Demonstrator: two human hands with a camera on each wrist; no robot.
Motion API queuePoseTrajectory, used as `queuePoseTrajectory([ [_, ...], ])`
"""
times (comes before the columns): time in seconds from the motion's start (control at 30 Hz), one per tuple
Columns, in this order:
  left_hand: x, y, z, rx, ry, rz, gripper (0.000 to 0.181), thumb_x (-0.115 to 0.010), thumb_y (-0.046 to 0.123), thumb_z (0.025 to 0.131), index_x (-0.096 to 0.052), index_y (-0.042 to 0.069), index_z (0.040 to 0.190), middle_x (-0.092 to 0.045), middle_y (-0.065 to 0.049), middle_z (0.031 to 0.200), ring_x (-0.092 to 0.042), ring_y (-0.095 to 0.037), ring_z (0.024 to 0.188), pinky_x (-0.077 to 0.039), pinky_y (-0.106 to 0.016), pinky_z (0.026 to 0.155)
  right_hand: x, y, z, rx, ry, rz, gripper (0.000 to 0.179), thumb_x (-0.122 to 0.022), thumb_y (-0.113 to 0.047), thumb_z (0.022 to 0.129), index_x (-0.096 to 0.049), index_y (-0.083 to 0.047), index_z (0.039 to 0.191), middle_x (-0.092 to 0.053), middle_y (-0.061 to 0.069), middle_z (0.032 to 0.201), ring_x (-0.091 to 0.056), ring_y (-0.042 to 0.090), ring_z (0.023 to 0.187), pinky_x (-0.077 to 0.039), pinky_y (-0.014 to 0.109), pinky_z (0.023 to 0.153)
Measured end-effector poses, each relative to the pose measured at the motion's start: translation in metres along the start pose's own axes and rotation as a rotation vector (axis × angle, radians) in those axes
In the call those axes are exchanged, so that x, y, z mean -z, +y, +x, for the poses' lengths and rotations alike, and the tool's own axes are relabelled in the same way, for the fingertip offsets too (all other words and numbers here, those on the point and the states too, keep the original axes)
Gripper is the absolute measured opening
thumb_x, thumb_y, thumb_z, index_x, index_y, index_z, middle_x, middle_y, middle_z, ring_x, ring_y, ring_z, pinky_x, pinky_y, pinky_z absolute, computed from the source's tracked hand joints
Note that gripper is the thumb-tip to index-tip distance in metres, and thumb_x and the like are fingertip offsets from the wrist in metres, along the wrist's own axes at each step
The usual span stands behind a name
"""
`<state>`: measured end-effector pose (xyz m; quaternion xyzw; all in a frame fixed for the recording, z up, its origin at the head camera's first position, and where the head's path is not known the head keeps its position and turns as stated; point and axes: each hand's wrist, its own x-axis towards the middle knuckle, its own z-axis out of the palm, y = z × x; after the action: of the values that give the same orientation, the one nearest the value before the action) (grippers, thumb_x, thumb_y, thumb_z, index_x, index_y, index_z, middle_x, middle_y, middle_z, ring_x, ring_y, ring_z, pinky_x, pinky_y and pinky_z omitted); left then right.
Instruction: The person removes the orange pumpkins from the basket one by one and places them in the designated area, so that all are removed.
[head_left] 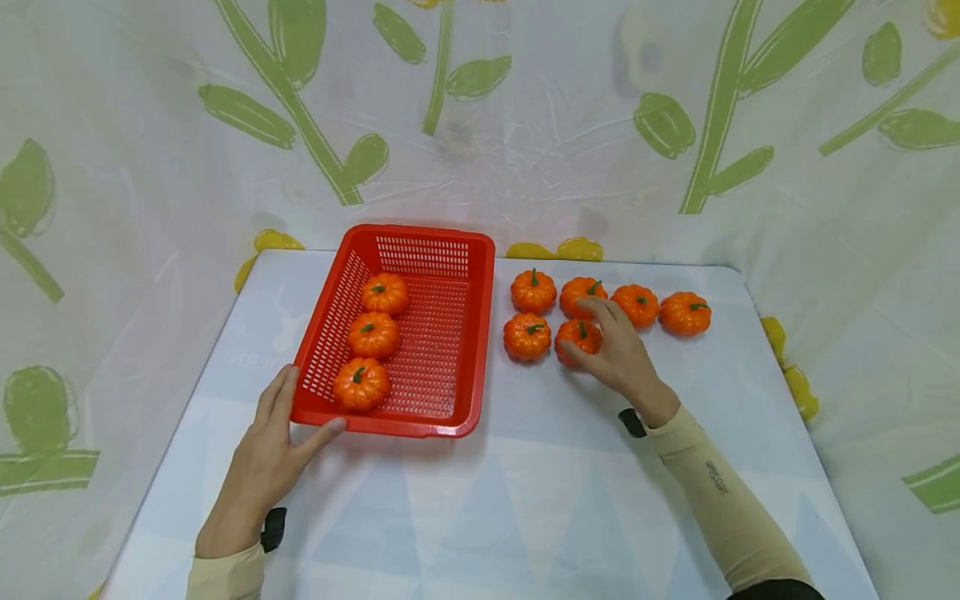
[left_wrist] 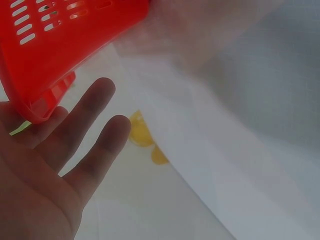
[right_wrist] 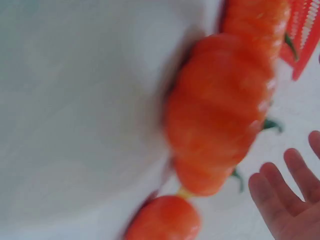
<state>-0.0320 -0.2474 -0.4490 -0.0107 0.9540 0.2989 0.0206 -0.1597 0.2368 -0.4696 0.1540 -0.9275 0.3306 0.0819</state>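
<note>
A red plastic basket (head_left: pixel 423 427) with slotted sides holds three small orange pumpkins, one of them a pumpkin (head_left: pixel 362 385) at its near left corner. My left hand (head_left: pixel 266 458) rests at that corner, thumb along the front rim and fingers beside the left wall. The left wrist view has its fingers (left_wrist: pixel 102 145) extended and spread. Over a pumpkin (head_left: pixel 579 340) in the front row on the table, my right hand (head_left: pixel 618 354) has its thumb and fingers parted on either side. In the right wrist view its fingers (right_wrist: pixel 270 192) look apart from the pumpkins.
Several more pumpkins lie right of the basket: a front-left pumpkin (head_left: pixel 527 337) and a back row ending at a pumpkin (head_left: pixel 685 314). The pale table (head_left: pixel 450 525) meets a leaf-patterned curtain (head_left: pixel 555 167) at its back and sides.
</note>
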Motion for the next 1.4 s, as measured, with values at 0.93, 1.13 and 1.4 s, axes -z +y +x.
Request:
queuePoseTrajectory([
  [0.93, 0.003, 0.001, -0.001, -0.014, 0.006, -0.004, 0.109, -0.068, 0.058, 0.091, -0.002, 0.012, 0.164, -0.010, -0.018, 0.167, -0.039, -0.054, 0.134, -0.037, -0.074, 0.099, -0.061, -0.145, 0.047, 0.482, -0.247, 0.072, 0.066, -0.075, -0.038, 0.091, -0.048, -0.015, 0.146, -0.045, 0.006, 0.149, -0.044, 0.020, 0.135, -0.047, 0.036, 0.106],
  [1.13, 0.002, 0.001, -0.001, -0.019, 0.009, -0.004, 0.108, -0.068, 0.059, 0.091, -0.003, 0.012, 0.164, -0.011, -0.017, 0.167, -0.038, -0.054, 0.135, -0.037, -0.074, 0.099, -0.070, -0.162, 0.053, 0.496, -0.348, 0.087, 0.066, -0.076, -0.038, 0.091, -0.048, -0.016, 0.146, -0.045, 0.003, 0.148, -0.042, 0.018, 0.137, -0.044, 0.033, 0.109],
  [1.4, 0.002, 0.001, -0.001, -0.009, 0.003, 0.003, 0.110, -0.068, 0.060, 0.091, -0.002, 0.012, 0.164, -0.011, -0.020, 0.167, -0.038, -0.055, 0.135, -0.037, -0.075, 0.099, -0.072, -0.180, 0.063, 0.547, -0.383, 0.051, 0.069, -0.075, -0.043, 0.091, -0.047, -0.015, 0.148, -0.044, 0.003, 0.149, -0.043, 0.018, 0.136, -0.044, 0.029, 0.108],
])
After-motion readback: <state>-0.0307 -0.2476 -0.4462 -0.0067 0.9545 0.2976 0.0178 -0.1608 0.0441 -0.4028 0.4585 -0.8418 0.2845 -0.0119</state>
